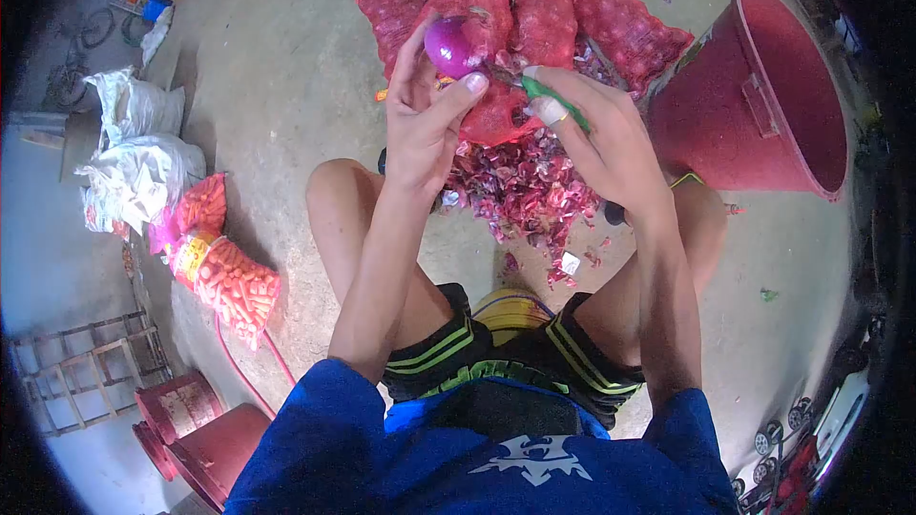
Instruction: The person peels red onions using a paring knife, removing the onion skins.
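Note:
A shiny purple onion (452,46) is held up between the thumb and fingers of my left hand (427,119). My right hand (601,133) grips a small tool with a green handle (553,100), close to the onion's right side. The tool's tip is too small to make out against the peelings. Below both hands, a heap of red and purple onion skins (520,181) lies on the floor between my legs. Red mesh sacks of onions (544,29) lie just beyond my hands.
A large red tub (706,124) stands tilted at the right. White sacks (143,172) and a bag of carrots (234,281) sit at the left. Red buckets (215,448) are at the lower left. Wheeled items (773,439) line the lower right edge.

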Motion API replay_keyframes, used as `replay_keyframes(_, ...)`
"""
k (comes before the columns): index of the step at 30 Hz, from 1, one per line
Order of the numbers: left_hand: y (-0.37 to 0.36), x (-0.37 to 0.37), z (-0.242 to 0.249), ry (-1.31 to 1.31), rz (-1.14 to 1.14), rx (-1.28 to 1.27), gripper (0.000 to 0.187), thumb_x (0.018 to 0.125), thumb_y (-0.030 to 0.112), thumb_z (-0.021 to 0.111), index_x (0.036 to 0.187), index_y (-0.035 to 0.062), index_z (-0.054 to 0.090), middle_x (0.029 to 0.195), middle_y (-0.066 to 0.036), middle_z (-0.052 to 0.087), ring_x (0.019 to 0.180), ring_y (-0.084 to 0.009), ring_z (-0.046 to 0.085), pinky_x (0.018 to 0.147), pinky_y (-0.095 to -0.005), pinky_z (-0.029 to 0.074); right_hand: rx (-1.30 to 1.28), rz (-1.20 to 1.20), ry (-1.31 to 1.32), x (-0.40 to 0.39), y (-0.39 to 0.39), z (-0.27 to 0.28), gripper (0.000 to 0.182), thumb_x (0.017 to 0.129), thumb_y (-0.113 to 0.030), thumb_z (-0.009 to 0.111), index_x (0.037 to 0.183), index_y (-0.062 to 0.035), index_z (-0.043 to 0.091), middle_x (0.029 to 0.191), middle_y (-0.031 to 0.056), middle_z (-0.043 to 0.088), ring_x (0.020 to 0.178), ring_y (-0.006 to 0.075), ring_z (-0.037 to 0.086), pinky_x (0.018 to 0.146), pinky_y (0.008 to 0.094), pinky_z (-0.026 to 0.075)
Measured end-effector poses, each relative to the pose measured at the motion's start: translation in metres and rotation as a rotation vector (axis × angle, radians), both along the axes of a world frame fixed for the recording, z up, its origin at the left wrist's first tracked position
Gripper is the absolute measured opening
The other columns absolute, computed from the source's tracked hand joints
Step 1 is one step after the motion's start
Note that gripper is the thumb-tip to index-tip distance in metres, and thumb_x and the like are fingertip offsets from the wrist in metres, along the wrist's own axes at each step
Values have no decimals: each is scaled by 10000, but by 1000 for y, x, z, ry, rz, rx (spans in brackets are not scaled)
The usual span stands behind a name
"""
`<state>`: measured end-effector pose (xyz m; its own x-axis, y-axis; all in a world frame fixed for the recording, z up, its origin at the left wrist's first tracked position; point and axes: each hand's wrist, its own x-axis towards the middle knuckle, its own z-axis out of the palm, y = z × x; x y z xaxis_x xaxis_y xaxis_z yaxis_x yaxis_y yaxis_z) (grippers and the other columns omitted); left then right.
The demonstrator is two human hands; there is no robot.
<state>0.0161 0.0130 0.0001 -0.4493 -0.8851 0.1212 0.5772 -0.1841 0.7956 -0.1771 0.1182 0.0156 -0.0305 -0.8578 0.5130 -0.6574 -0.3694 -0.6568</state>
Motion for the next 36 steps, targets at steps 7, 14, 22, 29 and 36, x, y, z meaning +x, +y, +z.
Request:
replay_keyframes(7, -1, 2, -2, 14, -35, -15, 744, 984, 34, 742, 1615, 128, 358, 1458, -113, 599, 1259, -196, 661, 999, -369, 626, -31, 3, -8, -1, -1, 0, 327, 1022, -171, 652, 1306, -15, 693, 1181, 222, 748, 1044, 440, 720, 891, 471, 577)
replay_keyframes(14, -5, 6, -9, -61, -84, -59, 575, 1073, 280, 672, 1558, 154, 392, 1411, -111, 639, 1203, -233, 712, 919, -351, 656, -20, -20, 39, -5, 1, 4, 322, 1021, -175, 649, 1298, -22, 706, 1194, 225, 747, 1049, 436, 720, 895, 477, 576)
replay_keyframes(22, -13, 4, -7, -4, -110, 3, 551, 1138, 471, 488, 1562, 132, 397, 1428, -129, 637, 1215, -273, 712, 959, -408, 633, 69, -177, 180, -32, 6, -7, 308, 1029, -208, 644, 1279, -48, 725, 1141, 223, 755, 1011, 429, 724, 869, 477, 580)
replay_keyframes(29, -8, 2, 3, -56, 47, -34, 477, 1117, 304, 608, 1537, 140, 451, 1404, -98, 640, 1175, -208, 704, 994, -384, 588, 187, -50, -103, -22, 11, 11, 294, 1027, -167, 651, 1273, -20, 717, 1134, 215, 760, 1008, 407, 746, 854, 467, 586)
replay_keyframes(36, 0, 2, 7, -144, 24, 4, 494, 1085, 313, 667, 1510, 136, 486, 1322, -90, 685, 1123, -184, 711, 950, -376, 606, -2, 59, -26, -1, 4, 8, 327, 1012, -153, 669, 1299, -1, 697, 1213, 232, 744, 1057, 421, 735, 905, 456, 582)
